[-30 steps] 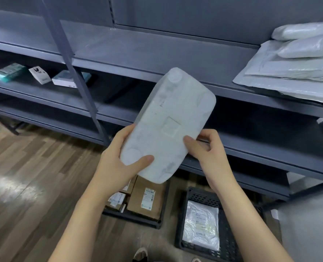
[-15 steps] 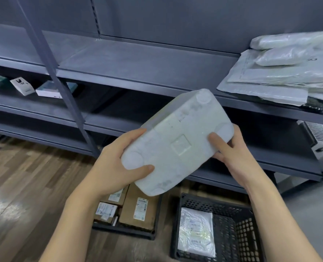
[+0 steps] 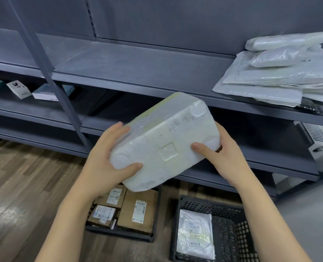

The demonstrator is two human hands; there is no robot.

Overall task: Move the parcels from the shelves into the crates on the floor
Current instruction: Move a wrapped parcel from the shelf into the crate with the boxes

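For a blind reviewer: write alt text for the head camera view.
Two bare hands, left hand and right hand, hold a white foam box in front of grey shelves. Below on the wood floor sit a crate of cardboard parcels and a black mesh crate holding one white mailer.

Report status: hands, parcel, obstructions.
Both hands, left and right, grip white foam box. Held above crates. Nothing blocking the drop.

You have the foam box (image 3: 164, 142) above two floor crates, left crate (image 3: 119, 233) beside right crate (image 3: 230, 224); bags (image 3: 281, 72) lie on the shelf (image 3: 138, 70) to your right.
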